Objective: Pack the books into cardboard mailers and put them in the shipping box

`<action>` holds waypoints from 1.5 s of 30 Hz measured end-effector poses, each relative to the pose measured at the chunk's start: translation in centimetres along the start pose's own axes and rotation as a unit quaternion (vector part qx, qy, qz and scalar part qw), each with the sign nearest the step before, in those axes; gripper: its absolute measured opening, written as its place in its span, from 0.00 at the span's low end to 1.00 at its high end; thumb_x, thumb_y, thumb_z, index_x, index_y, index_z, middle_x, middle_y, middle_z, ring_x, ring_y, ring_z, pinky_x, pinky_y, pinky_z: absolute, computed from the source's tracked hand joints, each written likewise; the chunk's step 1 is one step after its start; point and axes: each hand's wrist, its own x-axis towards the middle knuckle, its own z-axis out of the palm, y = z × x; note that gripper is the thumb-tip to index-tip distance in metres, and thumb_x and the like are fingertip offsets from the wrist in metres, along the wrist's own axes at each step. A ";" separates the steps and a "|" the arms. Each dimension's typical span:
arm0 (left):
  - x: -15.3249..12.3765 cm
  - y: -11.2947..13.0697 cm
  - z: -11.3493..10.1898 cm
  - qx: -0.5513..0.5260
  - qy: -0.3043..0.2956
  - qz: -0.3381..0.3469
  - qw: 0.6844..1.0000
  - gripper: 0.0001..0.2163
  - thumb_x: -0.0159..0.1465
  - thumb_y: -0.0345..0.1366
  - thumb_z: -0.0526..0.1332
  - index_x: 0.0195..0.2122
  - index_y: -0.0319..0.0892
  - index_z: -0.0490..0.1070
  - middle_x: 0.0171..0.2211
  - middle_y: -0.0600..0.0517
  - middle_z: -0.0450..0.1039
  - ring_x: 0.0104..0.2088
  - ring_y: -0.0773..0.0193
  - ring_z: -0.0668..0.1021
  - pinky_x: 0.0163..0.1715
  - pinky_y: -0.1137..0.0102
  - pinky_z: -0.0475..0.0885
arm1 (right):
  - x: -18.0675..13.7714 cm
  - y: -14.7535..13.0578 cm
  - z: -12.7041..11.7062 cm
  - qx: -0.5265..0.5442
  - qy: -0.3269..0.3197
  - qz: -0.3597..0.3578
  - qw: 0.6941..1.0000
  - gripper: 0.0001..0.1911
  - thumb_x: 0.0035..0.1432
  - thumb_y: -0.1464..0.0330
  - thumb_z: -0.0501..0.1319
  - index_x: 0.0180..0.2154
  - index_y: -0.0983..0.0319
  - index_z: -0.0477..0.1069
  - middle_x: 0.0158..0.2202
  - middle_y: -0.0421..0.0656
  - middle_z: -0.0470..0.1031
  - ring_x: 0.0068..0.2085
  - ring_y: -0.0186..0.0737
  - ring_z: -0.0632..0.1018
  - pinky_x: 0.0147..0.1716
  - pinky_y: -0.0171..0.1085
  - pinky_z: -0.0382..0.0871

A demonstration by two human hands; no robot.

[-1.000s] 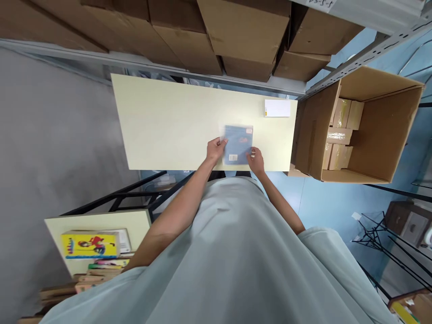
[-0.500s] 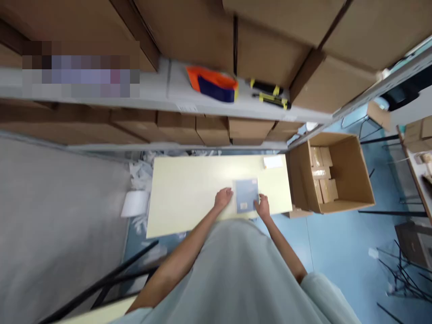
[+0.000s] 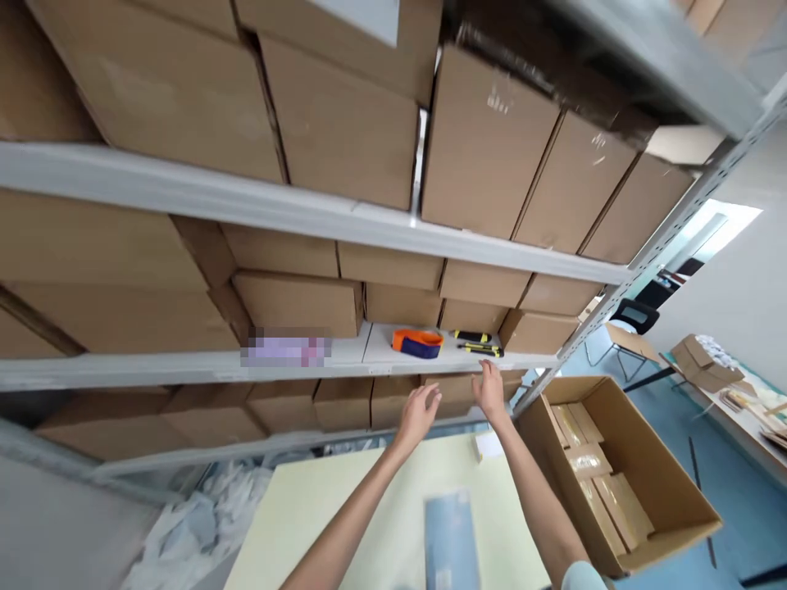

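Both my arms reach up from the pale yellow table [image 3: 320, 516] toward a grey metal shelf [image 3: 381, 356]. My left hand [image 3: 419, 412] is open with fingers spread, just below the shelf edge and under an orange and blue tape dispenser [image 3: 417, 342]. My right hand [image 3: 490, 389] is also open, its fingertips close to two black and yellow utility knives [image 3: 479, 342] on the shelf. Neither hand holds anything. A blue book [image 3: 451, 541] lies flat on the table below my arms.
Brown cardboard boxes [image 3: 344, 123] fill the shelves above and behind. An open carton [image 3: 664, 483] with wrapped packs stands right of the table. A small white card [image 3: 489, 445] lies at the table's far edge. Crumpled white paper [image 3: 184, 524] lies at the left.
Both hands let go of the blue book, which stays on the table, and rose toward the shelf. The view tilted sharply upward from the table to the shelving.
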 end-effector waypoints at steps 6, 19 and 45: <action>2.1 2.5 -0.5 -0.003 0.040 0.074 0.996 0.19 0.71 0.47 0.55 0.52 0.51 0.84 0.54 0.43 0.84 0.59 0.46 0.83 0.66 0.50 0.76 | 8.6 -0.2 -1.3 -0.050 0.037 -0.066 0.996 0.17 0.52 0.72 0.61 0.44 0.58 0.81 0.42 0.53 0.83 0.43 0.57 0.85 0.43 0.52 0.83; -3.1 -3.4 2.0 0.059 -0.017 0.022 0.998 0.22 0.66 0.51 0.54 0.49 0.56 0.86 0.51 0.44 0.86 0.58 0.42 0.84 0.60 0.51 0.81 | 6.6 2.5 -0.9 -0.019 0.090 -0.121 0.988 0.20 0.53 0.72 0.59 0.46 0.54 0.82 0.36 0.48 0.81 0.38 0.54 0.83 0.39 0.51 0.82; -29.8 -12.2 13.1 -0.137 -0.237 -0.367 0.889 0.28 0.64 0.65 0.59 0.33 0.42 0.78 0.31 0.49 0.81 0.37 0.56 0.81 0.39 0.66 0.74 | -37.6 -4.3 -1.7 0.037 -0.489 0.156 0.857 0.31 0.70 0.66 0.58 0.72 0.61 0.63 0.63 0.52 0.75 0.54 0.50 0.83 0.51 0.44 0.81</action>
